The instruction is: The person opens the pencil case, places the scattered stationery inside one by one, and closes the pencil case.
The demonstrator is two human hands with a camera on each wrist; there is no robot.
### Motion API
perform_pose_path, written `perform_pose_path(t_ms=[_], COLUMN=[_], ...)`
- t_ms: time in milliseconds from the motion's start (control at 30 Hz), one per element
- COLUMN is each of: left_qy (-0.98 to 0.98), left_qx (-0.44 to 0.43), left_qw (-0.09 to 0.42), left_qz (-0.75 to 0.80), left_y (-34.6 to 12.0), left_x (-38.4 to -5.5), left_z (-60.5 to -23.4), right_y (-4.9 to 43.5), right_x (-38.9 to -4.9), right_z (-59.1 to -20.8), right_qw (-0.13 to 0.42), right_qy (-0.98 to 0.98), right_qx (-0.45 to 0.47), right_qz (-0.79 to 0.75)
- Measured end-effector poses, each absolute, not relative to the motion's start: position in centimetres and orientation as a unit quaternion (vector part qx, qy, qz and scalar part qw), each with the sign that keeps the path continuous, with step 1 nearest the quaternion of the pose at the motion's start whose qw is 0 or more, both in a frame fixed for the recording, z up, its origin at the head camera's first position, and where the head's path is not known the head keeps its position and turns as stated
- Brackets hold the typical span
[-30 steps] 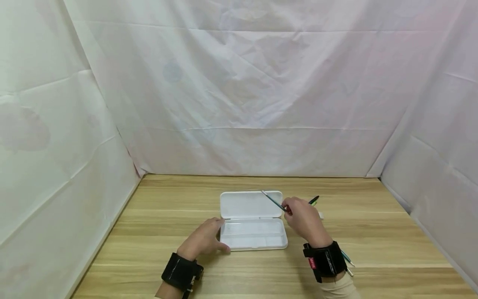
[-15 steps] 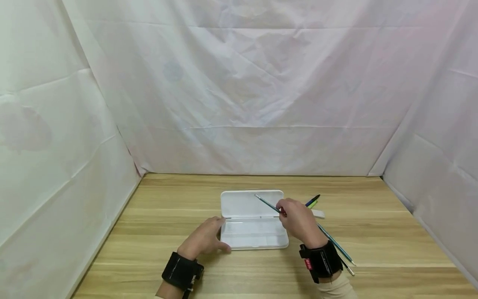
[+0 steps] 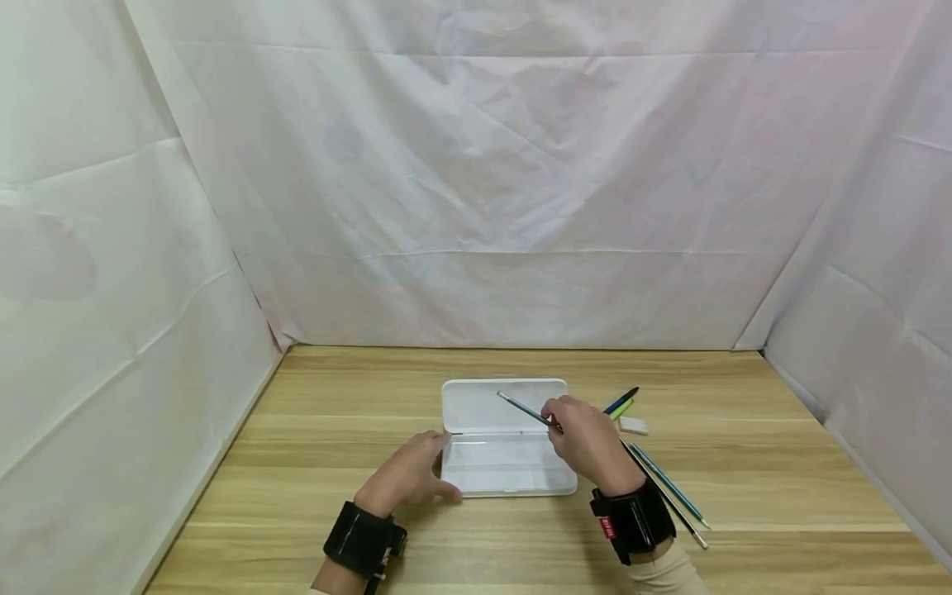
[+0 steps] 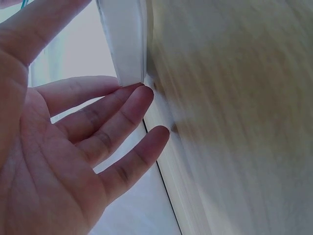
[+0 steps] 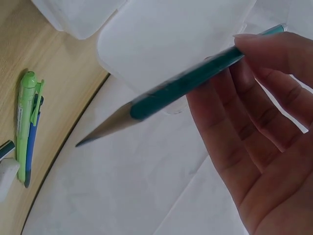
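A white pencil case (image 3: 509, 477) lies with its lid (image 3: 476, 405) folded back on the table. My left hand (image 3: 407, 474) rests against its left end, thumb at the front corner and fingers by the hinge side. In the left wrist view the fingers (image 4: 122, 117) extend loosely to the case's white edge (image 4: 128, 44). My right hand (image 3: 591, 442) pinches a green pencil (image 3: 521, 406) between thumb and fingertips, over the case's right side. The right wrist view shows the pencil's sharpened point (image 5: 105, 128) directed away from the palm, with the eraser end over the lid.
Right of the case lie a blue pen (image 3: 621, 401), a green pen (image 3: 623, 409) and a white eraser (image 3: 634, 426). More pencils (image 3: 673, 487) lie beside the right wrist. White cloth (image 3: 476, 207) hangs behind and at both sides of the wooden table (image 3: 357, 397).
My right hand has moved left with the pencil, further over the case, uncovering the eraser and the pencils near the wrist. My left hand stays at the case's left end.
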State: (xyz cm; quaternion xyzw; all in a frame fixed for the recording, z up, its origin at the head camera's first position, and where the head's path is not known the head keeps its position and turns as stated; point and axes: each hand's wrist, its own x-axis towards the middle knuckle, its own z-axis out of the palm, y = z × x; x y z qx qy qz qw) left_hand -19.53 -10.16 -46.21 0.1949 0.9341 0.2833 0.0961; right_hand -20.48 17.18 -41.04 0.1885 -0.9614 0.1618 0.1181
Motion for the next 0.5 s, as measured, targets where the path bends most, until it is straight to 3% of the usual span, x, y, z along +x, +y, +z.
perform_pose_path(t_ms=[500], left_qy=[0.934], left_qx=[0.191], left_qw=[0.091], left_qz=[0.287], left_y=[-10.1], left_x=[-19.5], left_z=[-46.4], right_y=[16.6], right_x=[-21.1], right_z=[-42.7], right_qw=[0.140], right_qy=[-0.951], right_qx=[0.223], right_qz=[0.162])
